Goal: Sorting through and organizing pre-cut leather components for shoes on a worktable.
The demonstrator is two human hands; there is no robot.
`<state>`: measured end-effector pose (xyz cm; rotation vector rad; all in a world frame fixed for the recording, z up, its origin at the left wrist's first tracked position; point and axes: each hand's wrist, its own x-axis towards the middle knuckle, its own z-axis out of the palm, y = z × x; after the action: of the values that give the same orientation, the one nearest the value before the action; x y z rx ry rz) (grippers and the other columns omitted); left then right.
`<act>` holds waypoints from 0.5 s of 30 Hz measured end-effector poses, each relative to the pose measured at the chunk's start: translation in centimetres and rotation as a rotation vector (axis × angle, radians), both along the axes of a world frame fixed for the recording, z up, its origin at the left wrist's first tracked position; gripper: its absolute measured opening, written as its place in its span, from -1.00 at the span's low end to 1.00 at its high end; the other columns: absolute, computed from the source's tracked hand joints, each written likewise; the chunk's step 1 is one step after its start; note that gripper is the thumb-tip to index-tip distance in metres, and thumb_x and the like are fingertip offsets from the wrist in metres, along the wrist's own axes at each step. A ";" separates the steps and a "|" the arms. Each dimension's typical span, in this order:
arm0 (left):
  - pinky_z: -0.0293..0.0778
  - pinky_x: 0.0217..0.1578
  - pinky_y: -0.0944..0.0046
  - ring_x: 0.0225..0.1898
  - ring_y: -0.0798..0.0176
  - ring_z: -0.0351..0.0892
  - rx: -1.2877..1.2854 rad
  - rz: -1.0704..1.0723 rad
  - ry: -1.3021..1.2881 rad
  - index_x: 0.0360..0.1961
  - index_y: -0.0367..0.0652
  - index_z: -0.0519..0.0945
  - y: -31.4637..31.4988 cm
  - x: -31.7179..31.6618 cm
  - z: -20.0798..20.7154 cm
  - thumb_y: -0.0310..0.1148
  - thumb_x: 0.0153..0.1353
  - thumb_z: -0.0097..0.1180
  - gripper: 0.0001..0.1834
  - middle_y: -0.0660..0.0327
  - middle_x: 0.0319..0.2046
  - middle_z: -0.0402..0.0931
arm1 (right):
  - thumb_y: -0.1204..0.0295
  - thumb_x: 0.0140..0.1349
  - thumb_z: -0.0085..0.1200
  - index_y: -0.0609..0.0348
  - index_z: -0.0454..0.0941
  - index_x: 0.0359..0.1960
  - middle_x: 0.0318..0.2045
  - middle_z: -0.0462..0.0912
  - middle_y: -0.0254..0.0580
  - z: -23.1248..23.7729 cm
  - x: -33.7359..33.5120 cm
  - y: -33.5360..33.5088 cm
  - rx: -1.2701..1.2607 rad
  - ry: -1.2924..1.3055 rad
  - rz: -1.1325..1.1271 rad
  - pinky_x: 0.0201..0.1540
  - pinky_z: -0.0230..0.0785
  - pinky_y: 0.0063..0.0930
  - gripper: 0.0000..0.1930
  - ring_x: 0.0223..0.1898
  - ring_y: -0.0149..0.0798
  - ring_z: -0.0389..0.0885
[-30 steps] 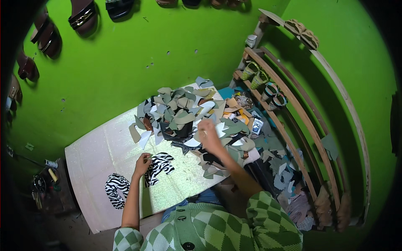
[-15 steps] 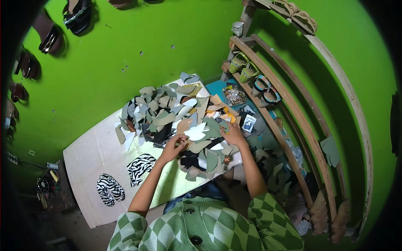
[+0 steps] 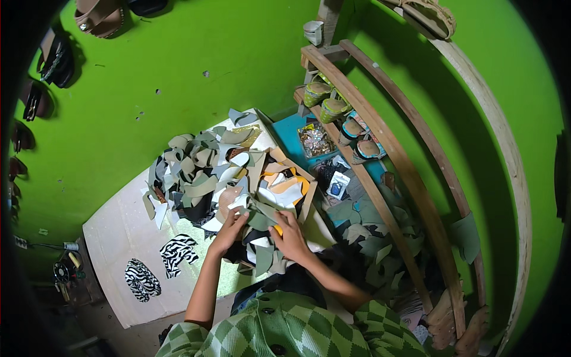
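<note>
A large heap of cut scraps (image 3: 199, 184), shaped like shoe-upper pieces in grey, olive, white and black, covers part of the pale table. Over its near side, my left hand (image 3: 231, 232) pinches the left edge of some olive-green cut pieces (image 3: 260, 216). My right hand (image 3: 289, 238) grips the same pieces from the right, its fingertips partly hidden by them. Below the hands lie more green and beige scraps (image 3: 264, 257). Two zebra-print pieces rest apart to the left, one spread (image 3: 178, 254) and one curved (image 3: 143, 280).
An open box (image 3: 308, 201) with white and orange pieces stands beside the heap. To the right rises a wooden rack (image 3: 380, 125) bearing sandals (image 3: 332, 110). A tub of shiny bits (image 3: 316, 140) sits below it. Sandals hang on the green wall at left.
My view has shifted, so the scene sits further left. My right hand has come closer to my left one with olive-green pieces between them. The box of white and orange pieces shows more fully.
</note>
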<state>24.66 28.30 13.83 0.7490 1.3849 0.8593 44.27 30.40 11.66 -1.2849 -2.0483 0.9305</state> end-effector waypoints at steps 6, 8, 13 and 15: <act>0.15 0.09 0.14 0.08 -0.04 0.23 0.130 -0.008 0.428 0.10 -0.31 0.12 1.0 1.5 -3.6 -0.02 -0.06 0.24 -0.15 -0.21 -0.02 0.26 | 0.33 0.17 -0.04 0.18 0.45 -0.04 -0.09 0.37 -0.07 0.1 0.6 -0.4 0.038 0.054 0.090 -0.02 0.18 -0.24 -0.66 -0.10 -0.06 0.39; 0.24 0.03 0.19 0.00 0.05 0.31 0.107 0.042 0.317 0.08 -0.29 0.12 0.9 1.4 -4.5 -0.22 -0.07 0.28 -0.22 -0.16 -0.07 0.31 | 0.37 0.17 -0.05 0.17 0.45 -0.03 -0.10 0.38 -0.09 0.0 0.6 -0.3 0.048 0.093 0.089 -0.05 0.21 -0.25 -0.67 -0.13 -0.08 0.41; 0.41 -0.18 0.35 -0.20 0.23 0.45 -0.008 0.179 0.040 0.11 -0.25 0.03 1.2 2.0 -3.1 -0.45 -0.05 0.24 -0.23 0.00 -0.17 0.40 | 0.56 0.14 -0.12 0.14 0.48 -0.10 -0.27 0.51 -0.15 -1.0 1.7 2.1 -0.184 0.247 0.188 -0.27 0.37 -0.47 -0.72 -0.31 -0.20 0.55; 0.42 -0.18 0.33 -0.20 0.23 0.46 -0.029 0.193 0.036 0.11 -0.26 0.07 1.4 2.4 -2.7 -0.45 -0.06 0.24 -0.25 0.01 -0.18 0.41 | 0.61 0.10 -0.09 0.19 0.40 -0.09 -0.24 0.56 -0.15 -3.2 2.2 4.1 -0.350 0.380 0.188 -0.30 0.39 -0.46 -0.70 -0.33 -0.23 0.58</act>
<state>27.08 29.72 11.16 0.6181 1.5162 0.9781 46.52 34.46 8.45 -0.9894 -1.7757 1.5440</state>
